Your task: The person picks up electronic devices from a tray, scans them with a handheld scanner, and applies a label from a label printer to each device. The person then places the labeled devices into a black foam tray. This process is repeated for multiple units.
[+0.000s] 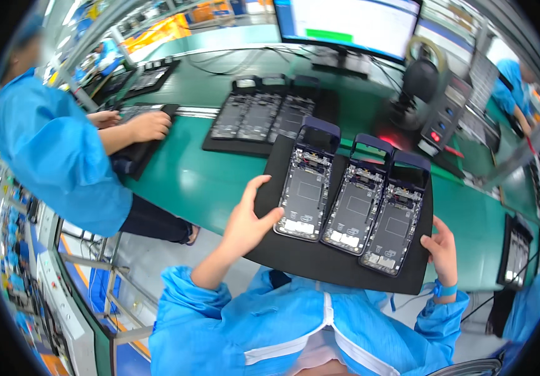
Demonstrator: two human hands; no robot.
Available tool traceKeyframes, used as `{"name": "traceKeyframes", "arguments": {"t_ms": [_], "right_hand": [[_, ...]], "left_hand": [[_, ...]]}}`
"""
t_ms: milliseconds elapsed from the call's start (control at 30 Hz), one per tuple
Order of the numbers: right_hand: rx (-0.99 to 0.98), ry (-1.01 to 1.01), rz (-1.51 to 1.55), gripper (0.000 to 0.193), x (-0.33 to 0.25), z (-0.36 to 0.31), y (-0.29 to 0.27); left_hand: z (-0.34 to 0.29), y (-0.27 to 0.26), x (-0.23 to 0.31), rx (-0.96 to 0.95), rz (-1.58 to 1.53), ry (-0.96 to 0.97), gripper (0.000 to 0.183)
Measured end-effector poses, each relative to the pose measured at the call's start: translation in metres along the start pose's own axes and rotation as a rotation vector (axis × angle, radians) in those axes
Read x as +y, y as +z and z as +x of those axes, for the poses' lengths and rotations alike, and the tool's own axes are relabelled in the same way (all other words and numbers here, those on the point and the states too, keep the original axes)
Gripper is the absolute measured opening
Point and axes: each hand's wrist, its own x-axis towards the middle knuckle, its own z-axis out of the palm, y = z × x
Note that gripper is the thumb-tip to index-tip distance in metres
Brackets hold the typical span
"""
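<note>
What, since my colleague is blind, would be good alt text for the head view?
A person's left hand and right hand hold a black tray bearing three opened handheld devices with exposed electronics. Beyond it, a second tray with similar devices lies on a green workbench near a monitor; a co-worker in blue is at left.
</note>
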Motion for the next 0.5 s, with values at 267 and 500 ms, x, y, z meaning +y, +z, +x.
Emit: {"name": "traceKeyframes", "arguments": {"t_ms": [267,500], "right_hand": [[0.312,-0.015,-0.294,0.043,0.079,-0.016,-0.104],[0.538,-0.285,-0.793,0.054,0.072,-0.011,-0.054]], "left_hand": [[-0.012,0.12,0.001,-0.165,0.256,-0.003,0.053],[0.005,0.122,-0.01,-0.26,0.434,0.218,0.064]]}}
